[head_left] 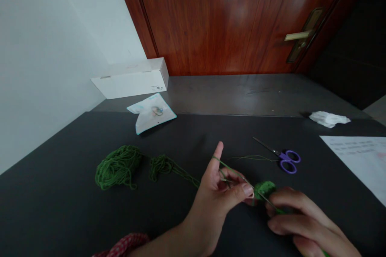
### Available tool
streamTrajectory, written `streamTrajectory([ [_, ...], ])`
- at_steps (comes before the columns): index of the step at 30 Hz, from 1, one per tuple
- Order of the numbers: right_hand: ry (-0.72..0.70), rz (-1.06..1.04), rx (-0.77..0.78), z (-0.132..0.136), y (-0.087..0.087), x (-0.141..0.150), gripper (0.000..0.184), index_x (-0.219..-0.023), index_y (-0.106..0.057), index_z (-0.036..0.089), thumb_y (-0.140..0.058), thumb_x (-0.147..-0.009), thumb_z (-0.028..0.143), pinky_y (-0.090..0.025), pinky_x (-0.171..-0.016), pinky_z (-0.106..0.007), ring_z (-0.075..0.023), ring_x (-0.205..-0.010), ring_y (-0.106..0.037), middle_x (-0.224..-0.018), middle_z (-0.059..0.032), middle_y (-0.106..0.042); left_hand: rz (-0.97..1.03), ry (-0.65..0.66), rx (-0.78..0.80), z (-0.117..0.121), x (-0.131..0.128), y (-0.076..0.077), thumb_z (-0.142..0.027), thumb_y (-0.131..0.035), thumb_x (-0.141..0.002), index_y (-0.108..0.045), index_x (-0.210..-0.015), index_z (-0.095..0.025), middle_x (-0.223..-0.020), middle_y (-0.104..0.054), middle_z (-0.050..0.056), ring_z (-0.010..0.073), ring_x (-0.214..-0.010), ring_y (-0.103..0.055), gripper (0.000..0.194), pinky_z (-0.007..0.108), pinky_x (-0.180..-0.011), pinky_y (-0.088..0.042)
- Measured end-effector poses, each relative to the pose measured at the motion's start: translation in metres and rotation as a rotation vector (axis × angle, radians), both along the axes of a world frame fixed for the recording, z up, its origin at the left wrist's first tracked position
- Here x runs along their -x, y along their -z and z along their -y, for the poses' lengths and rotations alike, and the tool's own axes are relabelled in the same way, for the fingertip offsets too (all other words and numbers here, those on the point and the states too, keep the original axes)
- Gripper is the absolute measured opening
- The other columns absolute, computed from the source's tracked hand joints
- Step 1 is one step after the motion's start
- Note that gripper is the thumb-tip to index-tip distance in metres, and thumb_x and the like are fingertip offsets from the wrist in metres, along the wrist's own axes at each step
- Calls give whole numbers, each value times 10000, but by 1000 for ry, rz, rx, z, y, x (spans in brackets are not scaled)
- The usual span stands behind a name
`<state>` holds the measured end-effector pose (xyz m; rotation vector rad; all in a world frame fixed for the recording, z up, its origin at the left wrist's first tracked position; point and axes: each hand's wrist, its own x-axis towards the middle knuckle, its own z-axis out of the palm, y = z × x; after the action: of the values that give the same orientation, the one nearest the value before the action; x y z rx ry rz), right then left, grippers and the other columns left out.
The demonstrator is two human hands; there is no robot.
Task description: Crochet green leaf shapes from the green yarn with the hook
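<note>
My left hand [215,194] pinches the edge of a small green crocheted piece [265,187] between thumb and fingertips. Its index finger points up, with a strand of green yarn [230,167] running over it to the piece. In my right hand [306,221], a little blurred, is a thin crochet hook [267,201] with a green handle, its shaft reaching to the piece. To the left lies a skein of dark green yarn [119,168], and a loose tangle of the same yarn [161,165] trails toward my left hand.
Purple-handled scissors [288,160] lie beyond my right hand, near a thin thread end [256,157]. A white pouch [155,114] and a white box [132,80] sit at the back left. Crumpled tissue [328,119] and a printed sheet [362,160] are at the right.
</note>
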<state>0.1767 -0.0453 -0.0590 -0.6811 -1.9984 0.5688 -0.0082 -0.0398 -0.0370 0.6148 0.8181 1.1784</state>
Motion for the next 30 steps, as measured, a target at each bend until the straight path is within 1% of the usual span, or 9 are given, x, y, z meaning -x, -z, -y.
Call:
streamTrajectory([
  [4,-101,8,97,-10,-5,-8,363,-922,-640,239,-383,-988,487,-552,-668,-214,-151,-765,-682,-847,-29,-658,-92,-9,-49,-1,2,-3,-115,-730,-763,-133,-1536,-256,-771,-630,-23,125,-668,-603,987,298,-681,-489],
  [7,-44,48,80,-10,-9,-7,350,-880,-624,240,-369,-1003,445,-537,-604,-219,-150,-705,-676,-811,-29,-661,-178,-2,-79,-1,2,-2,-124,-736,-759,-104,-1540,-226,-747,-644,-20,132,-652,-611,1010,296,-661,-487],
  [9,38,102,-41,-7,-9,-1,342,-849,-626,233,-367,-1014,384,-514,-568,-243,-167,-697,-672,-780,-46,-675,-182,15,-76,-1,1,1,-127,-748,-746,-90,-1540,-198,-738,-653,-18,128,-639,-603,1033,285,-639,-478],
  [12,178,201,-355,-3,-11,10,347,-777,-640,211,-393,-1010,283,-474,-547,-279,-173,-627,-635,-682,-53,-677,-121,55,-10,-3,0,3,-109,-773,-710,-115,-1533,-164,-742,-652,-24,113,-643,-587,1055,275,-647,-465],
  [15,240,329,-563,-5,-16,15,346,-712,-655,211,-450,-991,225,-467,-649,-308,-159,-611,-612,-659,-40,-708,-13,123,69,-7,3,0,-90,-795,-675,-157,-1521,-131,-732,-642,-31,110,-641,-586,1060,290,-675,-466],
  [19,117,384,-632,-10,-22,5,311,-792,-691,232,-461,-990,166,-433,-789,-347,-155,-684,-619,-696,4,-743,6,316,94,-14,14,-7,-64,-811,-643,-188,-1509,-118,-745,-662,-14,117,-616,-603,1068,305,-673,-469],
  [23,-49,438,-659,-14,-21,-13,311,-963,-713,222,-409,-1025,231,-419,-884,-355,-156,-775,-627,-788,20,-753,-79,446,120,-20,27,-14,-53,-807,-643,-207,-1510,-159,-778,-658,-24,105,-615,-612,1059,288,-670,-472],
  [28,-173,489,-675,-18,-4,-36,403,-1079,-705,205,-363,-1020,410,-462,-944,-367,-187,-891,-635,-897,-17,-742,-215,610,118,-24,38,-20,-26,-782,-643,-198,-1519,-180,-773,-653,-28,98,-612,-603,1064,239,-613,-446],
  [30,-209,453,-687,-20,3,-42,468,-1095,-703,195,-305,-1026,430,-475,-959,-360,-192,-925,-640,-917,-27,-741,-230,633,113,-24,39,-20,-38,-781,-644,-214,-1516,-193,-776,-649,-30,88,-606,-584,1052,227,-601,-435],
])
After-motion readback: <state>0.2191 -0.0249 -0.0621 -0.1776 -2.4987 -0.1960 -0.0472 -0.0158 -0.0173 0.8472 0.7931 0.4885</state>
